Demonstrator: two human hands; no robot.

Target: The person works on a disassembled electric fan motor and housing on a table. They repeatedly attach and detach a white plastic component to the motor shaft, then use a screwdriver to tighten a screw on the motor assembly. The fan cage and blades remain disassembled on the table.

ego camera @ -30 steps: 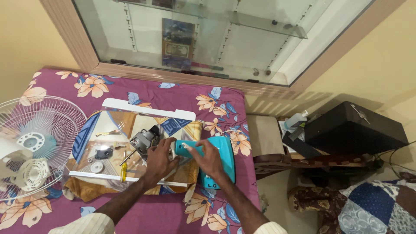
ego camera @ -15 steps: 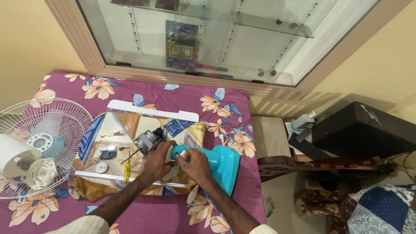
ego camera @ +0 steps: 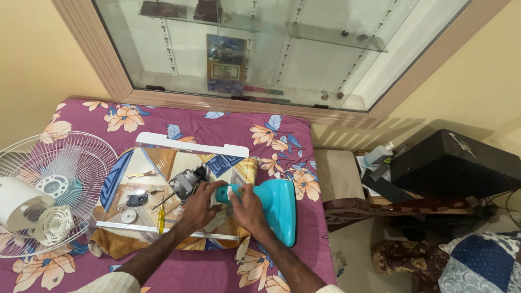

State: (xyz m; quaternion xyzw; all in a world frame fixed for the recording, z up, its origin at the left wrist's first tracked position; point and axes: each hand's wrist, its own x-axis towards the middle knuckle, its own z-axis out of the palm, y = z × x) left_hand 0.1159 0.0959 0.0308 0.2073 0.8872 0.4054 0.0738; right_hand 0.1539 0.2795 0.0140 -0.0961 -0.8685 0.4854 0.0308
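A turquoise fan base [ego camera: 278,208] lies on its side on a patterned cloth-covered board [ego camera: 163,163]. My right hand [ego camera: 247,209] grips its narrow neck end. My left hand [ego camera: 198,205] holds the same neck from the left, next to a grey fan motor [ego camera: 187,182]. A yellow-handled screwdriver [ego camera: 160,221] lies just left of my left hand. Small parts, a black piece [ego camera: 135,199] and a white disc [ego camera: 128,216], sit further left on the cloth.
A white wire fan guard [ego camera: 59,179] and white fan housing parts [ego camera: 32,211] lie at the left on the purple floral spread [ego camera: 260,135]. A glass cabinet [ego camera: 255,49] stands behind. A black case [ego camera: 456,163] and clutter sit at the right.
The view has tilted and shifted a little. My hands and the turquoise base have moved slightly right on the cloth; both hands stay on the neck.
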